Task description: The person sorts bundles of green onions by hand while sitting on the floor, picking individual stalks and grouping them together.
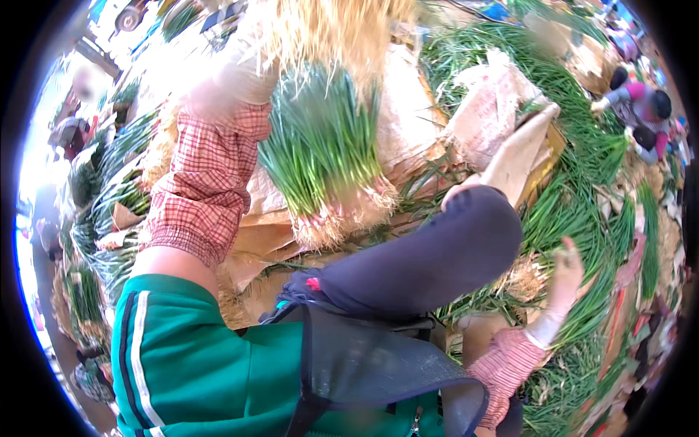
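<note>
My left arm, in a red-checked sleeve, reaches to the top, where my left hand (244, 73) looks pale and blurred by glare. It meets the edge of a hanging mass of straw-coloured strands (328, 33); its fingers are hidden, so I cannot tell whether it grips them. Below the strands lies a thick bunch of spring onions (320, 146), roots toward me, on brown sheeting. My right hand (566, 273), with a pale cuff at its wrist, is at the right beside loose spring onions (604, 240). Its fingers are stretched, with nothing visible in them.
My bent knee (466, 233) in dark trousers crosses the middle. Beyond it are crumpled pale sacking (495, 109) and a brown cardboard flap (520, 156). More spring onions (120, 167) are heaped at the left. Other people (644, 109) are at the far right and far left.
</note>
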{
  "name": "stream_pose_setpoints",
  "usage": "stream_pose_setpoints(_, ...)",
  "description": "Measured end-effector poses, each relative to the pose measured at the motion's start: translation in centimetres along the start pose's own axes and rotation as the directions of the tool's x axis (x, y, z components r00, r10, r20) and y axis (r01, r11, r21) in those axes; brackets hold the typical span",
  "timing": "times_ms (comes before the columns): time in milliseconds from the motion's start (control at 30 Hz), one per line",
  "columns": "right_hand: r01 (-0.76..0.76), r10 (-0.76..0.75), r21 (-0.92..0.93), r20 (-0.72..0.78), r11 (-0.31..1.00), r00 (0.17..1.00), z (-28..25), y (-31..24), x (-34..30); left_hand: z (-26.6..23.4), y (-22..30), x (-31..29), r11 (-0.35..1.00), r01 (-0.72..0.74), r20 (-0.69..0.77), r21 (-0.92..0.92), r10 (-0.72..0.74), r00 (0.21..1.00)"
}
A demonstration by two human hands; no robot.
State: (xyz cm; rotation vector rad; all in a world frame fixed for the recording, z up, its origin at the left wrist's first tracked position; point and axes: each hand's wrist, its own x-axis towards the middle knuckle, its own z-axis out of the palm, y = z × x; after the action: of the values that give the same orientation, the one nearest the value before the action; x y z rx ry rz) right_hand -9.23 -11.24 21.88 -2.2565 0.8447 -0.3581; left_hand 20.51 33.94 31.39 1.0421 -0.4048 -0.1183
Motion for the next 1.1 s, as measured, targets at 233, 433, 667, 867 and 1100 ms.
stream_pose_setpoints(233, 0.358, -0.470, 0.307, 0.505, 0.882, 0.724, 8.0, -24.3, 6.6, -4.0, -2.5, -2.8, 0.934, 0.226, 0.098, -0.279, -0.206, 0.974)
stream_pose_setpoints(433, 0.311, -0.320, 0.179, 0.806, 0.934, 0.497, 34.3, -25.6, 5.5, -8.2, -13.8, -12.7, 0.741, 0.393, -0.176, -0.545, -0.559, 0.810)
stream_pose_setpoints(667, -0.033, -0.024, 0.042, 0.904, 0.999, 0.427, 43.8, -21.9, -6.0, -12.9, -19.4, -19.4, 0.624, 0.595, -0.144, -0.507, -0.742, 0.655)
stream_pose_setpoints(867, 0.148, -0.043, -0.033, 0.875, 0.988, 0.482, 45.1, -20.4, -4.7, -15.4, -21.4, -19.2, 0.693, 0.681, -0.697, 0.237, -0.367, 0.616)
stream_pose_setpoints(1100, 0.696, -0.176, -0.143, 0.914, 0.704, 0.366, 47.2, -19.4, -5.8, -17.2, -22.6, -17.3, 0.340, 0.807, -0.639, 0.483, -0.494, 0.590)
